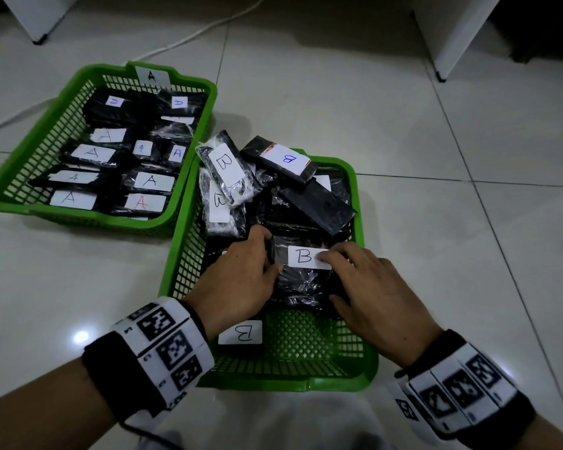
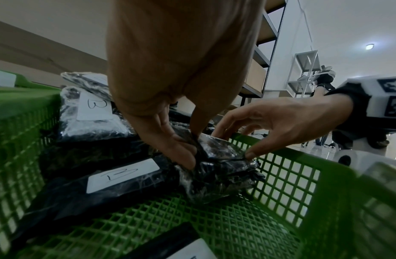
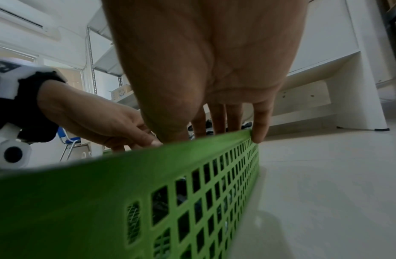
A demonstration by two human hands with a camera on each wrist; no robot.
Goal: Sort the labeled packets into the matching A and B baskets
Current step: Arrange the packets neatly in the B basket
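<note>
Gripping a black packet (image 1: pixel 301 271) labeled B with both hands inside the B basket (image 1: pixel 368 368): left hand (image 1: pixel 238 280) pinching its left edge, right hand (image 1: pixel 371 293) clasping its right side, fingers (image 1: pixel 327 258) lying across the label.

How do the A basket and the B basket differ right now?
The A basket holds packets lying mostly flat with A labels up; the B basket has packets heaped at its far end, some over the rim. A basket is untouched; in B basket the left hand and right hand hold a B packet. Both are green mesh trays on the floor.
</note>
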